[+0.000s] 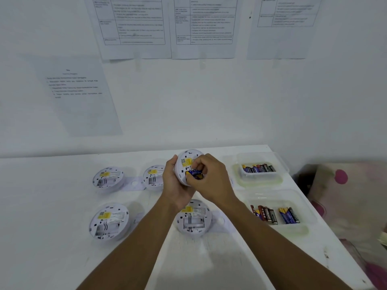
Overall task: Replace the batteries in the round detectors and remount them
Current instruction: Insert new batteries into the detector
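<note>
Lying back-up toward the white surface's (pixel 52 237) front edge are two round white plastic detectors (pixel 109 221) (pixel 193 219). Beyond, above its middle, the left hand (pixel 176 185) grips a third detector (pixel 188 160); the right hand (pixel 211 183) pinches a blue-and-yellow battery (pixel 194 173) against it.

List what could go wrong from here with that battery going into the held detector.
1. The left hand alone holds the detector above the table while the right hand pinches the blue battery at its bay; the detector might slip.
2. The far tub and the near tub hold look-alike batteries; used and fresh ones could get mixed.
</note>
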